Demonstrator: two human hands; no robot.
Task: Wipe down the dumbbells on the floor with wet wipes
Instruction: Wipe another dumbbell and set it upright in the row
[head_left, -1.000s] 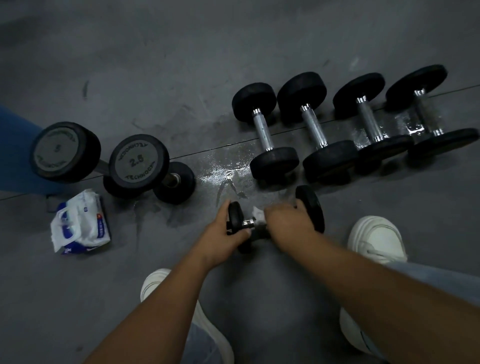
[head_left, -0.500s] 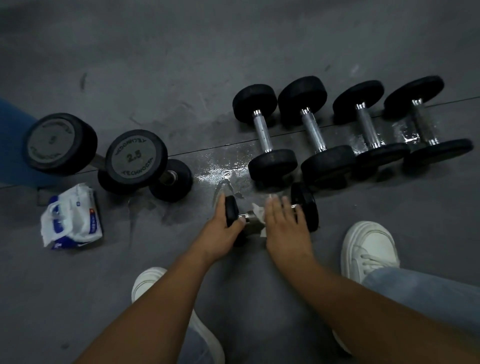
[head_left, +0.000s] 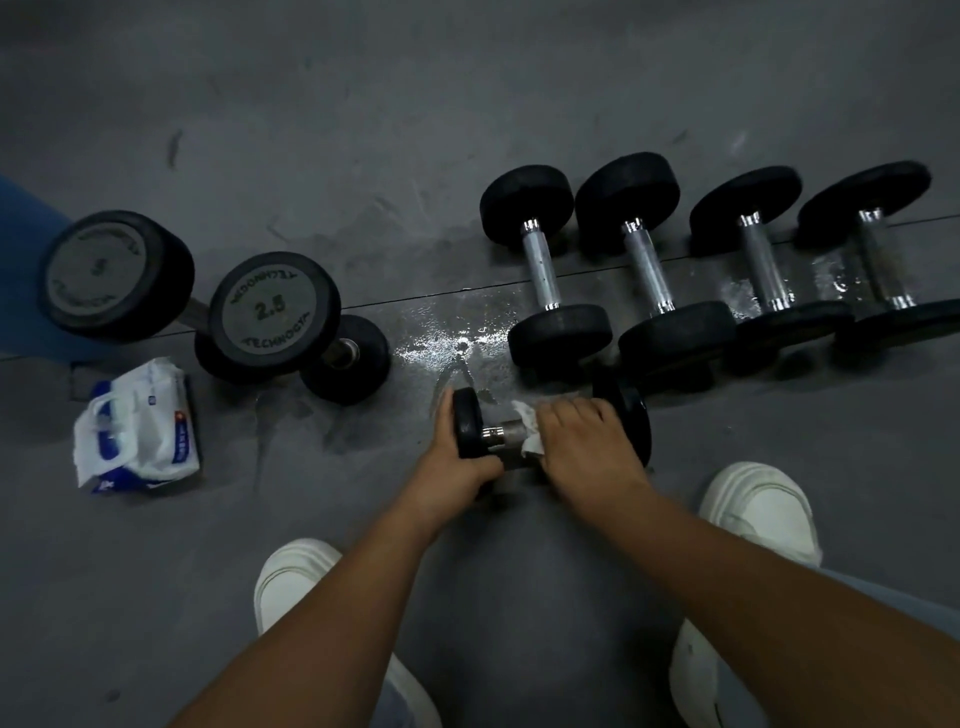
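Head view: small dumbbell (head_left: 501, 432) lies on the floor (head_left: 519, 571) by our feet. Left hand (head_left: 457, 467) grips its left head, fingers curled round it. Right hand (head_left: 582, 447) fingers wrap the wet wipe (head_left: 531, 446) on the handle. Best to pin the head firmly and twist the wipe fully round the bar.

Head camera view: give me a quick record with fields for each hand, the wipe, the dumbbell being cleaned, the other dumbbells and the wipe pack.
left hand: grips the left head of the small dumbbell, which lies on the floor
right hand: holds the wet wipe round that dumbbell's metal handle
row of four dumbbells: side by side just beyond it, to the right
dumbbell marked 2.5: to the left
wipe pack: on the floor, far left
wet patch: on the floor, left of the row
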